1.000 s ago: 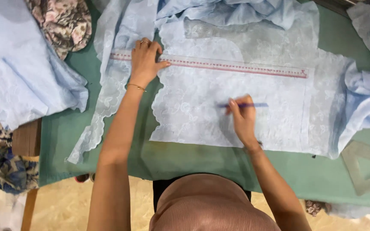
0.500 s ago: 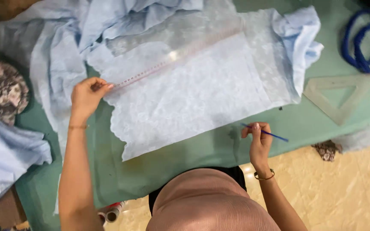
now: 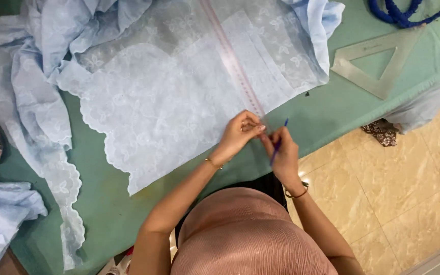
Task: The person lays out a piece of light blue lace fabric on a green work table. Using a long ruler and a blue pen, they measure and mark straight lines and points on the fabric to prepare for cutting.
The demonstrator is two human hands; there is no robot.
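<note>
Both hands met at the near end of the long clear plastic ruler (image 3: 235,66), which lay across pale blue lace fabric (image 3: 154,107) on the green counter (image 3: 332,107). Left hand (image 3: 240,133) pinched the ruler's tip in a narrow grip; right hand (image 3: 281,153) was curled around a blue pencil (image 3: 279,141), fingertips touching the left.

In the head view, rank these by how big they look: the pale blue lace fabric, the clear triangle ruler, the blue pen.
1. Pale blue lace fabric
2. Clear triangle ruler
3. Blue pen, partly hidden in the right hand
</note>
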